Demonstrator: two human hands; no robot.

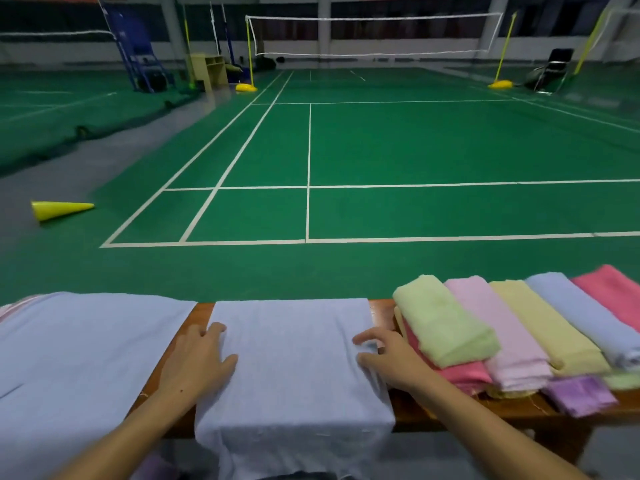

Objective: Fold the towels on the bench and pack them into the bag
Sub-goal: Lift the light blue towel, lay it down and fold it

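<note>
A pale blue towel [294, 368] lies flat across the wooden bench [382, 315], its near end hanging over the front edge. My left hand [199, 362] rests on the towel's left edge, thumb on the cloth and fingers on the bench. My right hand [384, 358] pinches the towel's right edge between curled fingers and thumb. To the right lies a pile of towels: green [446, 323], pink [498, 334], yellow [547, 327], blue [581, 313] and coral [613, 292]. No bag is in view.
A second pale blue cloth [76, 358] covers the bench's left part. A small purple cloth [581, 393] sits at the pile's front. Beyond the bench spreads a green badminton court [381, 150] with a net; a yellow cone [59, 209] lies on the floor at left.
</note>
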